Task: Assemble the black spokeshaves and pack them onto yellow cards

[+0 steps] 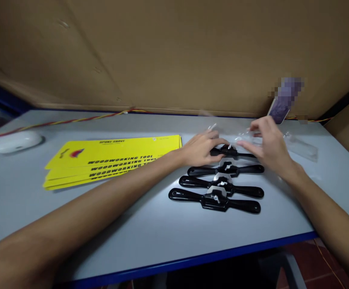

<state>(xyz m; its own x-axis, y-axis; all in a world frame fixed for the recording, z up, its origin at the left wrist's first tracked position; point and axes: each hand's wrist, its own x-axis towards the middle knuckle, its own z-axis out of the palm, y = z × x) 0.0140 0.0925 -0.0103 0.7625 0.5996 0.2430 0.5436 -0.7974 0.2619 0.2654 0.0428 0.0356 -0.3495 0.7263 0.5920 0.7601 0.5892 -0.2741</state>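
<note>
Several black spokeshaves lie in a column on the grey table; the nearest spokeshave [216,200] is fully visible, with a silver blade and wing screw. My left hand [201,147] has its fingers wrapped round the left handle of the farthest spokeshave [229,150]. Over that tool's right side, my right hand [269,146] is raised with thumb and fingers apart, beside clear plastic packaging [245,135]. Whether it touches the plastic is hard to tell. More clear plastic [302,147] lies to its right.
Yellow printed cards [123,154] are fanned out on the table [150,237] at left. A white rounded object [17,141] sits at far left. A phone-like purple object [282,102] leans on the cardboard wall [168,56]. A twisted cable [80,119] runs along the back.
</note>
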